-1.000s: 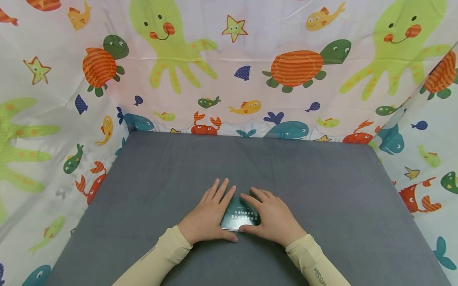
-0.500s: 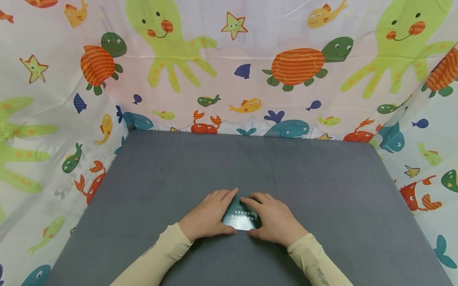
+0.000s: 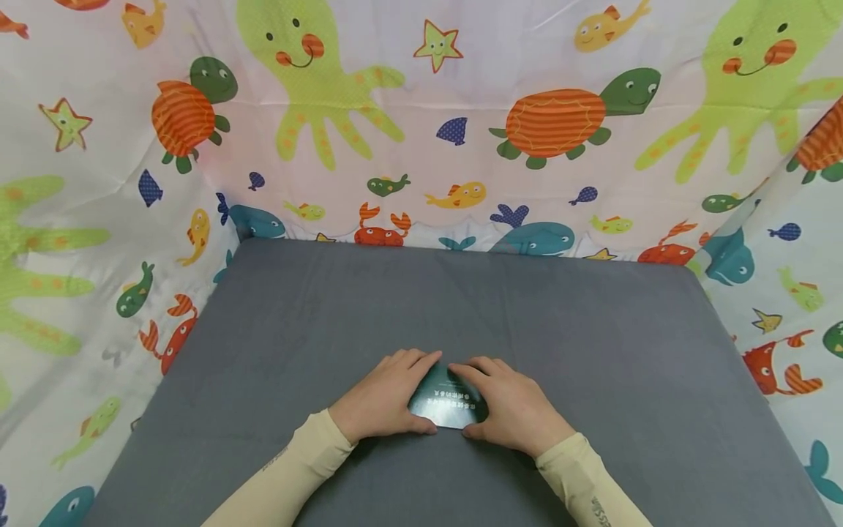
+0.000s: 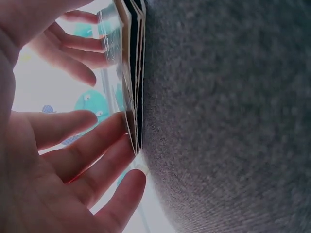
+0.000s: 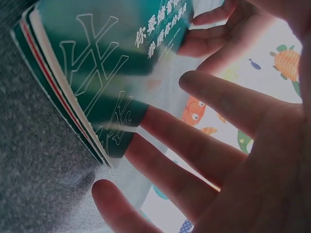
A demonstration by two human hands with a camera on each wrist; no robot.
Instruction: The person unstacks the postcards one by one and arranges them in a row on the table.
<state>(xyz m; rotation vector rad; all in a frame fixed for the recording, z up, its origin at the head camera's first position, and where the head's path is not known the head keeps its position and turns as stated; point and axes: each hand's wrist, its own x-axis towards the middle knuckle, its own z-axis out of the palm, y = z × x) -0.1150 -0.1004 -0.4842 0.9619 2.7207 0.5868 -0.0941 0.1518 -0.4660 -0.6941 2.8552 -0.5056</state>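
Since the earlier frames, the fingers of both hands had curled inward around the green booklet (image 3: pixel 446 404), where a second before they lay stretched flat beside it; the booklet itself had hardly shifted on the grey cloth (image 3: pixel 593 351).

The left hand (image 3: pixel 385 395) lay against the left side of the booklet, with its fingers bent over the far left corner and its thumb along the near edge. In the left wrist view the fingertips (image 4: pixel 109 141) touched the stacked page edges of the booklet (image 4: pixel 132 82), so the hand gripped it lightly, half closed. The right hand (image 3: pixel 510 406) was against the right side of the booklet, with its index finger bent over the far edge and its thumb at the near right corner. In the right wrist view its fingers (image 5: pixel 194 145) lay under and beside the cover of the booklet (image 5: pixel 97 73), which carried white characters, and they were only loosely bent.

The booklet rested on the grey cloth, between the two hands. Behind the booklet, at the far edge of the cloth, hung a curtain with sea animals (image 3: pixel 421 132).
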